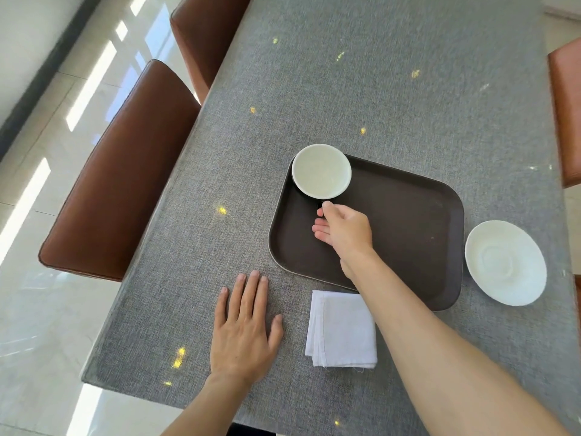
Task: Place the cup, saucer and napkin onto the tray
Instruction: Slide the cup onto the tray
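Observation:
A white cup (321, 170), dark on the outside, is at the far left corner of the dark brown tray (415, 228). My right hand (344, 229) pinches the cup's dark handle between thumb and forefinger; whether the cup rests on the tray or hangs just above it I cannot tell. A white saucer (505, 262) lies on the table just right of the tray. A folded white napkin (341, 329) lies on the table in front of the tray's near edge. My left hand (243, 328) rests flat on the tablecloth, left of the napkin, fingers spread.
The table carries a grey woven cloth (361, 77). Two brown leather chairs (125, 171) stand along its left side and another chair (566, 114) at the right edge. The table's near edge runs just below my left wrist. Glossy tile floor lies to the left.

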